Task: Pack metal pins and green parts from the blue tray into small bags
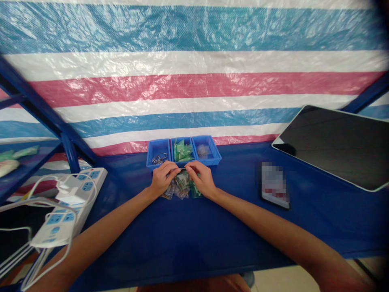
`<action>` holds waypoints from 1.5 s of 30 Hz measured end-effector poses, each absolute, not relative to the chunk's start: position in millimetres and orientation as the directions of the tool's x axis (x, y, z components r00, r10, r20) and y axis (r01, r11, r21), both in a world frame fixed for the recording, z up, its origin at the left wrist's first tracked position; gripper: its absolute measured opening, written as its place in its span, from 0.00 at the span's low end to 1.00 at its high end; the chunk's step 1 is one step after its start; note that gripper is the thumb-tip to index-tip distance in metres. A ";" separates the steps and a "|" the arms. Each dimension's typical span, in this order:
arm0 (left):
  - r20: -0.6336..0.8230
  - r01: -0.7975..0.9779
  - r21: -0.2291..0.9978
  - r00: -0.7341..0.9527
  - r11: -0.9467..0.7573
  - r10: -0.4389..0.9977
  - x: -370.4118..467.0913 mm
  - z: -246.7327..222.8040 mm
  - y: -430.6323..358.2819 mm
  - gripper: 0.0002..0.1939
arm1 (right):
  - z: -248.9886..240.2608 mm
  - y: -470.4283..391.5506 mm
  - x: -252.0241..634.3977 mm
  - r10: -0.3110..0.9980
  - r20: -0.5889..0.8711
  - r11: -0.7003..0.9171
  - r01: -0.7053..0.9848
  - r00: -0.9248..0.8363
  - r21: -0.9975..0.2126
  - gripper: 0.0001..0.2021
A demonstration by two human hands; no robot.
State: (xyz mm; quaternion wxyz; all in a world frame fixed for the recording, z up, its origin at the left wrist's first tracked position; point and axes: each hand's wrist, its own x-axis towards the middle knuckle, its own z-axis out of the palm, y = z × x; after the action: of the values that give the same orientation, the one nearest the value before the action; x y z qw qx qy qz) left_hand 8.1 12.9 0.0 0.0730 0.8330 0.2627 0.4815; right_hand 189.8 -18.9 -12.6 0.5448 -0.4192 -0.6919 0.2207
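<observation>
My left hand (164,177) and my right hand (203,178) are close together in front of the blue bins, thumbs and fingers pinched. Something thin and dark seems to span the gap between the fingertips, too small to make out. Below the hands lie several small clear plastic bags (181,190) with small parts inside, partly covered by the fingers. Just behind, the left blue bin (149,158) holds loose metal pins or screws (159,159). Green packets (183,151) fill the middle bin, and the right bin (218,157) has a little clear material (203,151) in it.
A phone (275,184) and a large dark-screened tablet or monitor (337,148) lie on the right of the blue table (188,239). At left is a white power strip (73,211) with plugged-in cables. Striped sheeting (194,89) hangs behind, beside a blue metal frame (69,152).
</observation>
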 end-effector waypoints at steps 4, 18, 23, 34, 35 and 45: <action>0.774 0.373 0.372 0.381 -0.850 0.506 7.9 0.5 12.5 0.04 | -12.2 -19.3 189.3 0.806 0.587 0.577 0.324 -0.078 -0.749 0.09; 0.753 0.383 0.423 0.356 -0.822 0.553 7.2 -2.1 11.9 0.06 | -8.1 -20.1 190.0 0.792 0.604 0.591 0.362 -0.090 -0.721 0.13; 0.744 0.403 0.424 0.355 -0.811 0.566 8.5 -3.9 12.8 0.07 | -6.1 -20.7 190.3 0.792 0.604 0.591 0.357 -0.089 -0.723 0.15; 0.760 0.402 0.387 0.370 -0.830 0.534 7.3 -1.9 13.4 0.07 | -10.0 -20.5 189.1 0.808 0.583 0.574 0.346 -0.091 -0.742 0.10; 0.761 0.397 0.386 0.373 -0.833 0.530 7.1 -1.5 13.3 0.07 | -9.8 -20.6 189.1 0.805 0.586 0.578 0.350 -0.096 -0.737 0.10; 0.751 0.380 0.413 0.372 -0.827 0.546 6.2 -3.2 12.9 0.06 | -7.5 -20.2 190.3 0.798 0.596 0.578 0.389 -0.087 -0.717 0.13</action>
State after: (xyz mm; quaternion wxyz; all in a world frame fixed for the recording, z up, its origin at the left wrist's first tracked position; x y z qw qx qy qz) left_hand 6.2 12.9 -3.2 0.0854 0.8238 0.2811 0.4848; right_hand 190.3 -20.2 -7.5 0.5317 -0.4171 -0.7116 0.1924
